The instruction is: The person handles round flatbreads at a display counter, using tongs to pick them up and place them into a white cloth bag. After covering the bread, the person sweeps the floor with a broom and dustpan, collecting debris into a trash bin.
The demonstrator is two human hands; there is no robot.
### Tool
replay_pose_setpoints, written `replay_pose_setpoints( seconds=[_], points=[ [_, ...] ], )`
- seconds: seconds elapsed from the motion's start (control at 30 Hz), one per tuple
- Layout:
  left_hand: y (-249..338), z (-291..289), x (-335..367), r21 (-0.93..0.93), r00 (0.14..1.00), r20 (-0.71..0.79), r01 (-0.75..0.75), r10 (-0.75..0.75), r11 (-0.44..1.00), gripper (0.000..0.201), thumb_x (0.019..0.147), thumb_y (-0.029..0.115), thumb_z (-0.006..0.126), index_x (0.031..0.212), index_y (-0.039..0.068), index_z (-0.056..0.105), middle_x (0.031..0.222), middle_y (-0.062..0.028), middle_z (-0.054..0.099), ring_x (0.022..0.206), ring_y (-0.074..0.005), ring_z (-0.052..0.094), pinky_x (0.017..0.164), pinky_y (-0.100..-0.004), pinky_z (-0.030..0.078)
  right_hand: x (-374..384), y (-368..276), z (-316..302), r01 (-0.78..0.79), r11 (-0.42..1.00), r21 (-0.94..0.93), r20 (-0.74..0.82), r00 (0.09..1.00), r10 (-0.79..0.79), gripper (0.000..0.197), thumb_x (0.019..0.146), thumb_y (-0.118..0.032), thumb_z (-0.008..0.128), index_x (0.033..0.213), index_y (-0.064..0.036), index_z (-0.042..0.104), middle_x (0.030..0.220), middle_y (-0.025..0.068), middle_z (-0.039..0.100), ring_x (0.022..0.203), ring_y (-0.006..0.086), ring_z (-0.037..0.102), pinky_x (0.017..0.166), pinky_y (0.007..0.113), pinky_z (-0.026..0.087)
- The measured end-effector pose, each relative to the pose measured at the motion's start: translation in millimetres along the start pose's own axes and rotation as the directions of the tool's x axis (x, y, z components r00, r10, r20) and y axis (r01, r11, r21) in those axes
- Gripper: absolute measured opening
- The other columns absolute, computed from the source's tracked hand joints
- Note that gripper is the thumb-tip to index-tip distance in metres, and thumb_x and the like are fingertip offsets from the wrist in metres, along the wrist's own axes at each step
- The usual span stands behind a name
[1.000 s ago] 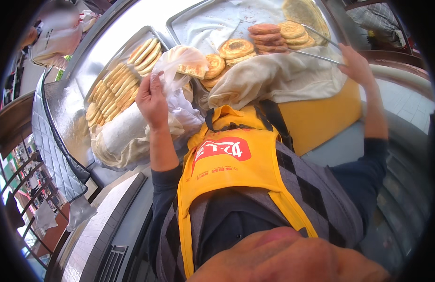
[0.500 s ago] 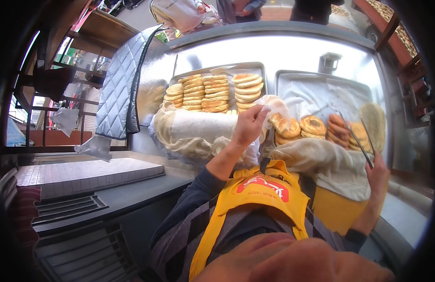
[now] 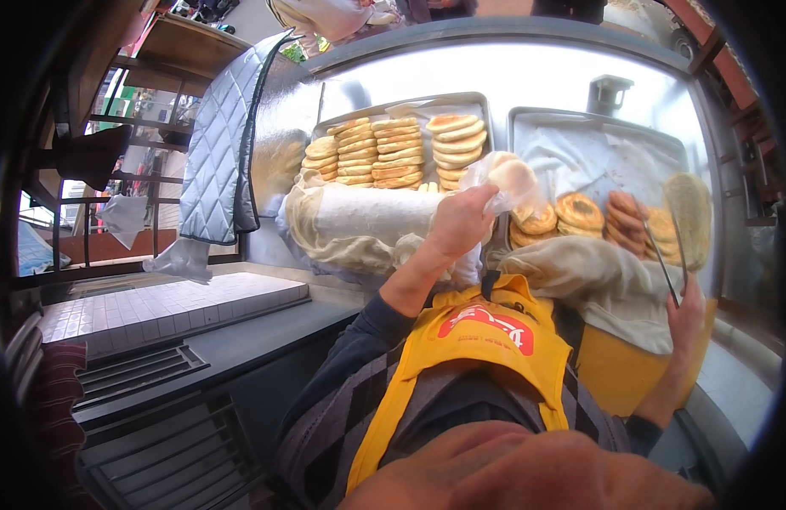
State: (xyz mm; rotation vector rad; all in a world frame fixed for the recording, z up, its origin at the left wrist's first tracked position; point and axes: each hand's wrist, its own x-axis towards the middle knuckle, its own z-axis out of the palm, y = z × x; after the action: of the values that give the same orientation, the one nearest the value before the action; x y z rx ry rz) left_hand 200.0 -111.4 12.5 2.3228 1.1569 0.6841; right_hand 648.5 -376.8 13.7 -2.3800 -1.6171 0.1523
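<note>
My left hand [image 3: 462,223] is closed on a thin clear plastic bag [image 3: 478,175], with a round pale flatbread [image 3: 513,182] inside it. The bag hangs between two trays, just beyond a browned flatbread [image 3: 535,219] at the right tray's left end. My right hand [image 3: 687,313] grips metal tongs [image 3: 662,262], whose arms stand apart. One arm's tip is by a stack of reddish-brown flatbreads [image 3: 624,223]; the other is in front of an upright tan oval pad [image 3: 687,219]. Paler golden flatbreads [image 3: 661,228] lie between the arms, and nothing seems pinched.
Stacked flatbreads [image 3: 397,153] fill the left tray [image 3: 461,98]. White lining covers the right tray [image 3: 571,153]. Cream cloths [image 3: 618,289] lie along the near side, with a rolled white one [image 3: 367,212] at left. A quilted silver cover [image 3: 223,153] hangs left. People stand beyond the counter.
My left hand and the bag have shifted right, and the flatbread in the bag has risen and now shows its pale face. The tongs stay by the right stacks.
</note>
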Motion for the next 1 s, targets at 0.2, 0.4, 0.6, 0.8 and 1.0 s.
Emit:
replay_pose_setpoints(
  seconds=[0.2, 0.4, 0.6, 0.8, 1.0],
  points=[
    [5.9, -5.5, 13.9, -0.13, 0.975, -0.219, 0.005, -0.033, 0.991, 0.018, 0.09, 0.007, 0.069, 0.108, 0.003, 0.069, 0.092, -0.015, 0.067, 0.078, -0.0345, 0.066, 0.069, -0.04, 0.053, -4.1, 13.1, 12.0, -0.024, 0.999, 0.024, 0.0, 1.0, 0.024, 0.055, 0.083, -0.004, 0.072, 0.134, 0.0002, 0.051, 0.091, 0.0166, 0.054, 0.083, 0.0361, 0.059, 0.071, 0.046, 0.048],
    [16.6, -9.6, 33.0, -0.302, 0.944, -0.325, -0.045, -0.058, 0.952, 0.012, 0.094, 0.009, 0.067, 0.104, 0.002, 0.07, 0.086, -0.0139, 0.061, 0.073, -0.0321, 0.061, 0.066, -0.0383, 0.049, 0.3, 11.3, 10.7, -0.056, 0.996, 0.066, 0.0, 0.998, 0.056, 0.055, 0.082, -0.004, 0.072, 0.134, -0.0017, 0.052, 0.09, 0.0157, 0.053, 0.081, 0.0347, 0.059, 0.068, 0.045, 0.048],
    [14.7, -5.2, 31.5, -0.109, 0.893, -0.449, -0.081, 0.024, 0.991, 0.014, 0.093, 0.009, 0.07, 0.105, 0.004, 0.073, 0.084, -0.0116, 0.061, 0.074, -0.0279, 0.059, 0.066, -0.0362, 0.048, -5.5, 9.2, 11.0, -0.061, 0.997, 0.045, -0.005, 0.998, 0.061, 0.055, 0.082, -0.006, 0.073, 0.133, -0.0014, 0.052, 0.091, 0.0161, 0.054, 0.081, 0.0349, 0.059, 0.068, 0.045, 0.048],
    [14.9, 4.1, 22.6, -0.428, 0.908, -0.393, -0.041, -0.145, 0.903, 0.014, 0.096, 0.008, 0.067, 0.108, 0.004, 0.073, 0.081, -0.0094, 0.065, 0.066, -0.0199, 0.059, 0.061, -0.032, 0.047, -11.1, 24.5, 17.9, -0.047, 0.999, -0.001, -0.001, 0.999, 0.047, 0.057, 0.082, -0.005, 0.074, 0.134, 0.0008, 0.051, 0.094, 0.0175, 0.056, 0.087, 0.0365, 0.059, 0.074, 0.046, 0.048],
    [6.5, 4.2, 22.9, -0.634, 0.915, -0.112, 0.235, -0.388, 0.737, 0.015, 0.1, 0.011, 0.061, 0.109, 0.003, 0.07, 0.074, -0.0076, 0.066, 0.065, -0.012, 0.062, 0.059, -0.0331, 0.048, -8.8, 22.9, 20.3, -0.069, 0.998, 0.006, 0.025, 0.997, 0.069, 0.058, 0.081, -0.005, 0.073, 0.134, 0.0003, 0.051, 0.095, 0.0173, 0.057, 0.088, 0.0371, 0.06, 0.075, 0.046, 0.048]
  ],
)
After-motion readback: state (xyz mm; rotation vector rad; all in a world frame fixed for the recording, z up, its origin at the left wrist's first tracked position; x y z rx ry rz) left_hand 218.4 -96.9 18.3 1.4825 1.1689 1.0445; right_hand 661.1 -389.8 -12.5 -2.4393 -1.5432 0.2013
